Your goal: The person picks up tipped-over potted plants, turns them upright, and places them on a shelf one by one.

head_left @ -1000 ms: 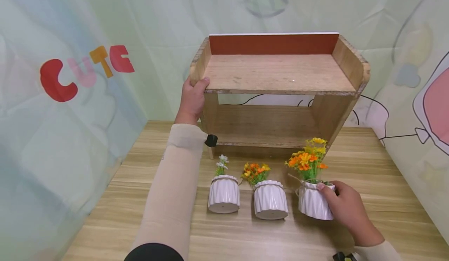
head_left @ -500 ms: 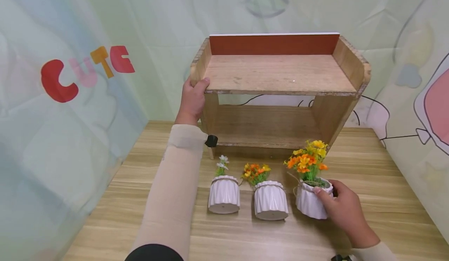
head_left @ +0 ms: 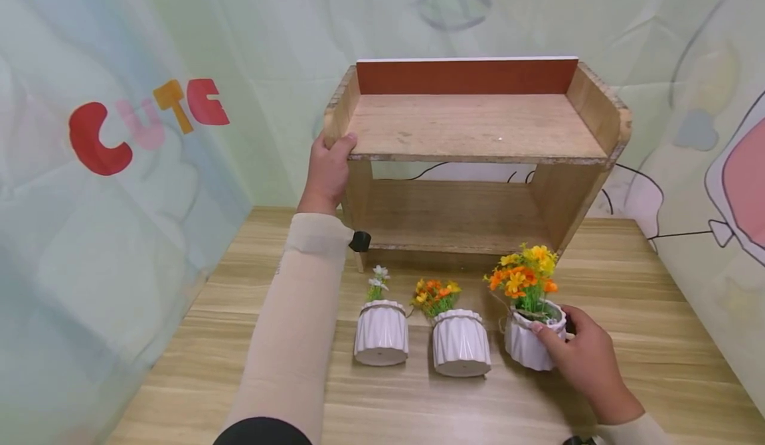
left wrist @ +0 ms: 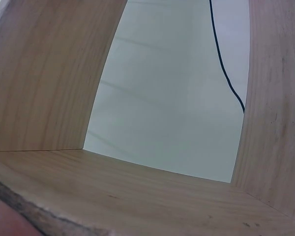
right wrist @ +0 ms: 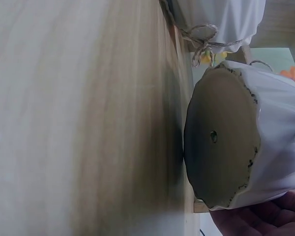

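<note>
My left hand (head_left: pixel 327 174) grips the left front corner of a two-tier wooden shelf (head_left: pixel 478 126), its thumb over the upper board's edge. In the left wrist view, the shelf's side panel (left wrist: pixel 44 73) shows close up. At the right, my right hand (head_left: pixel 592 358) holds a white ribbed flowerpot (head_left: pixel 528 347) by its rim, thumb in front. Orange and yellow artificial flowers (head_left: pixel 522 275) stand in it, with twine around its rim. From the right wrist, its underside (right wrist: pixel 221 142) with a small drain hole shows, tilted close to the tabletop.
Two more white pots lie tipped on the wooden table (head_left: pixel 645 325): one with white flowers (head_left: pixel 381 335), one with orange flowers (head_left: pixel 461 344). Their bases face me, in front of the shelf. A printed cloth backdrop (head_left: pixel 149 285) borders the table.
My right hand has moved slightly left and turned the pot more upright, so its opening shows more. My left hand, the shelf and the other two pots stay put.
</note>
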The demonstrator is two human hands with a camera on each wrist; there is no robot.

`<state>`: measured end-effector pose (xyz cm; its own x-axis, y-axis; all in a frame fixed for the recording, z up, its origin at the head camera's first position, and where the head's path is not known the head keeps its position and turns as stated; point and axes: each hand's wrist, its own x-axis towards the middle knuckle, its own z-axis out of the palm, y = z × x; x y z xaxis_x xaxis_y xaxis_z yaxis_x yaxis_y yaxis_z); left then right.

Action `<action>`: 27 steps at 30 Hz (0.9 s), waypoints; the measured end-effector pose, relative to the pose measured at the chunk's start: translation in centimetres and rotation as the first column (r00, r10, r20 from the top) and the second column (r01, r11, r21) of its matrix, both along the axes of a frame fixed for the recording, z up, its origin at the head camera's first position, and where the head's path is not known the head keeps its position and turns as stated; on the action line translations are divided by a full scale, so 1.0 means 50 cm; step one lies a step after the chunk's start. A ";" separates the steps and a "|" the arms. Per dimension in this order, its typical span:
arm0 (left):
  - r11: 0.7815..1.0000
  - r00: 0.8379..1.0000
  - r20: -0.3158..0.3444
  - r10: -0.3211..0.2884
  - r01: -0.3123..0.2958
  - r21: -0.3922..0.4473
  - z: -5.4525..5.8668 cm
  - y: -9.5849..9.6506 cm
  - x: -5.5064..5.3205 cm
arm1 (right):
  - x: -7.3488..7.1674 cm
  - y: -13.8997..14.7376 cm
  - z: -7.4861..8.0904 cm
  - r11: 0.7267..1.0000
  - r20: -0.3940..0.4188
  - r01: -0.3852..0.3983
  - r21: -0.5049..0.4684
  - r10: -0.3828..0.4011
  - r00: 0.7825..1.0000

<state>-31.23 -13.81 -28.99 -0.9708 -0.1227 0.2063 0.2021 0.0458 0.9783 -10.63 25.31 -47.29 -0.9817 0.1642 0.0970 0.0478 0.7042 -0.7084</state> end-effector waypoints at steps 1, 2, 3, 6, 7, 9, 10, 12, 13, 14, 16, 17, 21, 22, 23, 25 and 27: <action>1.000 1.000 0.007 0.001 -0.001 -0.002 0.000 0.001 0.001 | 0.000 0.000 0.000 1.000 0.007 0.000 -0.001 0.000 1.000; 1.000 1.000 0.010 0.000 0.000 -0.001 0.000 0.002 0.001 | 0.000 0.001 0.000 1.000 0.024 0.003 -0.002 -0.003 1.000; 1.000 1.000 0.014 -0.001 0.001 -0.002 0.000 0.004 0.001 | 0.000 0.001 0.000 1.000 0.033 0.005 -0.003 -0.005 0.999; 1.000 1.000 0.023 -0.006 0.006 -0.002 0.000 0.008 0.002 | 0.001 0.005 -0.002 1.000 0.055 0.011 -0.010 -0.010 0.998; 1.000 1.000 0.028 -0.006 0.006 -0.002 -0.001 0.009 0.002 | 0.001 0.006 -0.004 1.000 0.061 0.013 -0.016 -0.012 0.998; 1.000 1.000 0.029 -0.007 0.007 -0.002 -0.002 0.011 0.001 | 0.004 0.009 -0.006 0.999 0.053 0.020 -0.026 -0.019 0.998; 1.000 1.000 0.028 -0.006 0.006 0.000 -0.003 0.012 0.001 | 0.005 0.010 -0.007 0.999 0.048 0.024 -0.034 -0.022 0.999; 1.000 1.000 0.028 -0.006 0.006 0.004 -0.004 0.014 0.001 | 0.008 0.012 -0.009 0.999 0.034 0.027 -0.046 -0.025 0.999; 1.000 1.000 0.023 -0.008 0.008 0.007 -0.005 0.015 0.000 | 0.009 0.013 -0.010 0.998 0.022 0.027 -0.053 -0.026 0.999; 1.000 1.000 0.018 -0.010 0.010 0.010 -0.005 0.016 -0.001 | 0.010 0.014 -0.010 0.998 0.011 0.028 -0.056 -0.027 1.000; 1.000 1.000 0.014 -0.014 0.013 0.010 -0.006 0.018 -0.003 | 0.012 0.015 -0.011 0.998 -0.005 0.028 -0.060 -0.029 1.000; 1.000 1.000 0.014 -0.016 0.016 0.010 -0.006 0.018 -0.004 | 0.013 0.017 -0.012 0.998 -0.009 0.026 -0.057 -0.027 1.000; 1.000 1.000 0.013 -0.011 0.011 -0.001 -0.005 0.016 -0.007 | 0.014 0.018 -0.013 0.998 -0.011 0.015 -0.059 -0.016 1.000; 1.000 1.000 0.012 -0.011 0.011 -0.003 -0.005 0.014 -0.007 | 0.014 0.017 -0.013 0.998 -0.009 0.012 -0.063 -0.012 1.000; 1.000 1.000 0.009 -0.010 0.010 -0.002 -0.005 0.011 -0.008 | 0.014 0.016 -0.014 0.998 -0.007 0.007 -0.069 -0.007 1.000; 1.000 1.000 0.001 -0.005 0.005 -0.006 -0.004 0.005 -0.007 | 0.013 0.012 -0.014 0.996 -0.009 -0.001 -0.086 0.000 1.000; 1.000 1.000 -0.002 -0.004 0.004 0.000 -0.005 -0.002 -0.005 | 0.012 0.007 -0.013 0.995 -0.010 -0.008 -0.096 0.007 1.000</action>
<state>-31.49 -13.90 -29.23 -0.9708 -0.1185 0.2085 0.2045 0.0449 0.9778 -10.04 25.67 -47.97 -0.9820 0.1660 0.0905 0.0357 0.6330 -0.7733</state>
